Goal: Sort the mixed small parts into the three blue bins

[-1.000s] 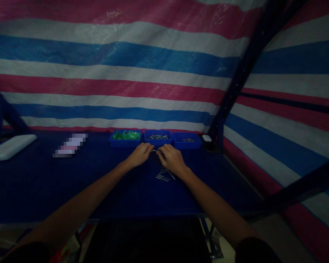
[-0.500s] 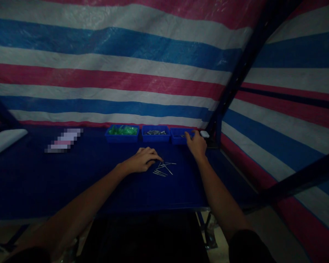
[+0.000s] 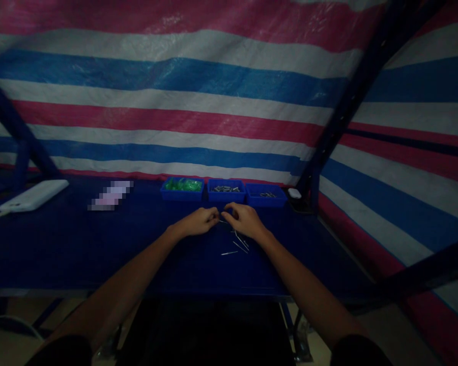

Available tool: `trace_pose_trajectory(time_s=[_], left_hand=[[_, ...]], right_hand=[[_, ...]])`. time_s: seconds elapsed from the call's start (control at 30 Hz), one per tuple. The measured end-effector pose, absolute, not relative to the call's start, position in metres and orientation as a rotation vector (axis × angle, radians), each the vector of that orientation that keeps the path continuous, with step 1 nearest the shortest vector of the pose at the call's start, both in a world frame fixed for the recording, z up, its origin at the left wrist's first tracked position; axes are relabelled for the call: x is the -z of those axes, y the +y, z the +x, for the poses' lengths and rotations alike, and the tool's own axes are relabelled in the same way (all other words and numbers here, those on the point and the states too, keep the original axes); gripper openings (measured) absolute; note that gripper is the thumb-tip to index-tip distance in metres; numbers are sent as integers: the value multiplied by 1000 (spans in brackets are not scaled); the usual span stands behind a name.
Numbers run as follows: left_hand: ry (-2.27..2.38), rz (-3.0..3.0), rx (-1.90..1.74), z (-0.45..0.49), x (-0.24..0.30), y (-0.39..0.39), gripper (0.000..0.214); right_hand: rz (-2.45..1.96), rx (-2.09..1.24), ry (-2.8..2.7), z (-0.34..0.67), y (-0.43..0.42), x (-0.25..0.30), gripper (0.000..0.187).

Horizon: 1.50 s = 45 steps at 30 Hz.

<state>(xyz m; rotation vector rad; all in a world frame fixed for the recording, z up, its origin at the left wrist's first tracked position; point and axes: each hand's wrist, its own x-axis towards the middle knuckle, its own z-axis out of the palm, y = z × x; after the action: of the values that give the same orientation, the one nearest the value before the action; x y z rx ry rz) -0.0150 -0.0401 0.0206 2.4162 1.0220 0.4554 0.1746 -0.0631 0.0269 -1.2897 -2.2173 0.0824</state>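
Near the middle of the table, my left hand (image 3: pixel 199 221) has its fingers pinched together. A thin metal rod (image 3: pixel 223 221) juts from its fingertips toward the other hand. My right hand (image 3: pixel 245 220) is close beside it, thumb and forefinger curved with a gap between them; I see nothing held there. Several more thin metal rods (image 3: pixel 240 247) lie loose on the table below the right hand, partly covered by it. Behind the hands stands a blue tray (image 3: pixel 266 202) with a few thin metal pieces inside.
A blue bin (image 3: pixel 226 196) holds short metal parts, and another blue bin (image 3: pixel 182 195) holds green plastic packets. A white power bank (image 3: pixel 36 195) with a cable lies left, near a blurred-out item (image 3: pixel 112 195). A small white case (image 3: pixel 294 193) sits at the right by the frame post.
My right hand has come out of the right blue tray and moved left and down, beside my left hand. The loose rods lie differently. The view has shifted slightly left.
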Motion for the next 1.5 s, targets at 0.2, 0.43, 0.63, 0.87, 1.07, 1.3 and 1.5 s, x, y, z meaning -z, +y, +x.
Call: trace_pose_trajectory(time_s=[0.2, 0.43, 0.63, 0.87, 1.07, 1.3, 1.5], left_hand=[[1162, 2262, -678, -11, -18, -36, 23], [1115, 2146, -811, -6, -18, -39, 32], [1128, 2179, -823, -3, -15, -43, 31], [1315, 2443, -527, 25, -14, -42, 34], [1293, 2686, -376, 27, -20, -24, 13], [1230, 2430, -734, 9, -8, -28, 9], [1117, 2123, -999, 15, -10, -33, 9]], right_hand=[[-1175, -16, -2286, 173, -64, -24, 13], [-1193, 37, -2293, 175, -66, -29, 13], [-1348, 175, -2179, 186, -59, -42, 21], [-2023, 221, -1593, 231, -37, -42, 39], [-1762, 91, -1866, 205, -47, -30, 34], [-1381, -161, -2234, 183, -56, -24, 24], [-1251, -229, -2229, 185, -59, -29, 13]])
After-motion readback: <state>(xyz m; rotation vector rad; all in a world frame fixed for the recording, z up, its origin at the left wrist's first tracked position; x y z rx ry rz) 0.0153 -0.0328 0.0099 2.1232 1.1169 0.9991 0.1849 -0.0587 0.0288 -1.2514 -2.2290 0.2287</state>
